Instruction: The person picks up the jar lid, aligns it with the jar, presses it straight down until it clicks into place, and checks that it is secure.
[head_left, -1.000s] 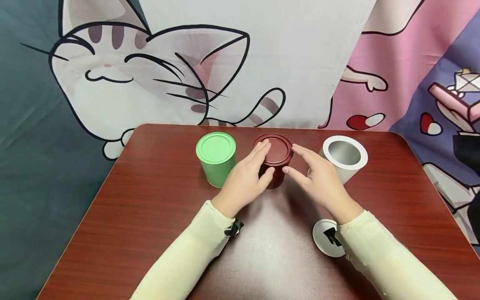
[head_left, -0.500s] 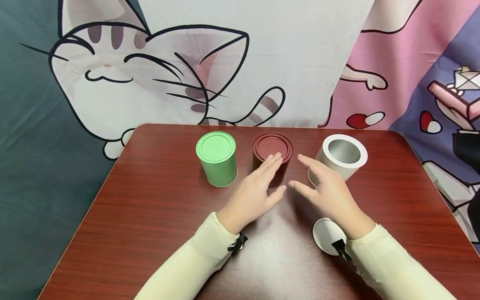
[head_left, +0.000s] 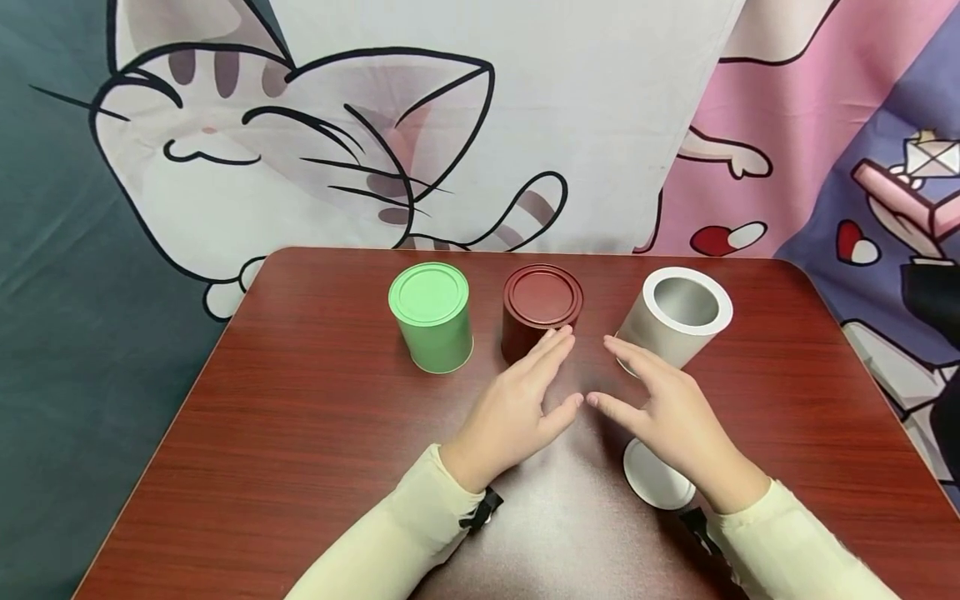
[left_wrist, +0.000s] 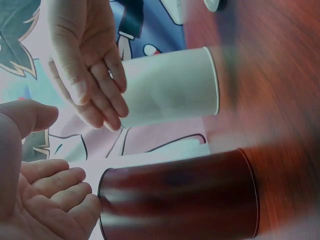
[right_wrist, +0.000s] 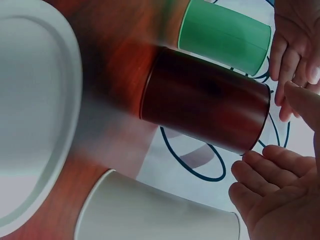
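Left hand: my left hand (head_left: 517, 408) hovers with fingers straight and relaxed, gripping nothing; its fingertips (head_left: 561, 337) are just short of the dark red round metal tin with its lid on (head_left: 542, 312), which stands ahead of them.
Right hand: my right hand (head_left: 671, 412) is likewise released, palm facing the left one, nothing in it. The wrist views agree: both palms bare.
Tin position: upright, between the green lidded round tin (head_left: 431, 315), off to the left of my left hand, and the white open-topped round tin (head_left: 677, 317), just beyond my right fingertips.
Loose lid: flat white round lid (head_left: 656, 475) lies under my right wrist, partly hidden by it.
Risk 1: I judge a careless sweep of the right hand could tip the white tin, since it is open, likely light, and close to the knuckles.
Risk 2: dragging the right wrist could push the lid about.
Room: bare brown wooden table (head_left: 300, 417) to the left of my left forearm; the far table edge sits close behind all three tins, so pushing forward is poor practice.
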